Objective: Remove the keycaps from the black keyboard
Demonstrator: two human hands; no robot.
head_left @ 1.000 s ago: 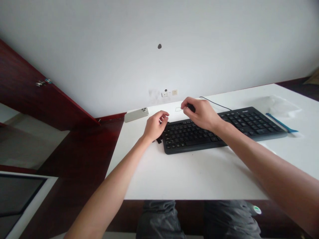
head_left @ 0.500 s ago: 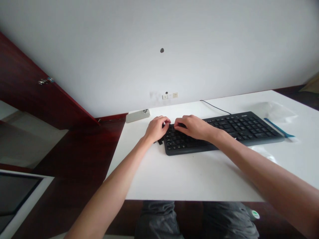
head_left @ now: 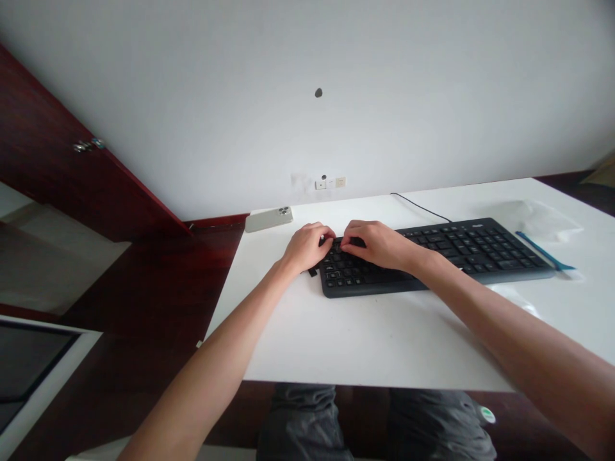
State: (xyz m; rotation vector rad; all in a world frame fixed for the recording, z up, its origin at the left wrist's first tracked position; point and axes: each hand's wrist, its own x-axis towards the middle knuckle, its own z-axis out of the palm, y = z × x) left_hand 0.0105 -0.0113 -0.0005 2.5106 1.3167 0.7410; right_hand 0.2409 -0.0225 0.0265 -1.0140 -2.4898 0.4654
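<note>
A black keyboard [head_left: 471, 250] lies across the white table [head_left: 375, 339]. My left hand [head_left: 307, 248] is at its upper left corner, thumb and fingers pinched together; whatever is between the tips is too small to make out. Just to the right, my right hand [head_left: 377, 244] rests over the left part of the keys, its fingertips also pinched at the top rows. What it holds, if anything, is hidden. Small black pieces [head_left: 312, 272] lie on the table beside the keyboard's left edge, partly under my left hand.
A phone [head_left: 269, 219] lies at the table's back left corner. The keyboard's cable [head_left: 420, 206] runs to the back edge. At the right are a blue tool [head_left: 545, 251], a clear plastic bag [head_left: 548, 219] and another white piece of plastic [head_left: 516, 299] near the keyboard's front edge.
The view has shifted slightly. My left thumb and fingers have closed together at the keyboard's corner, and my right fingertips are closer together over the top keys.
</note>
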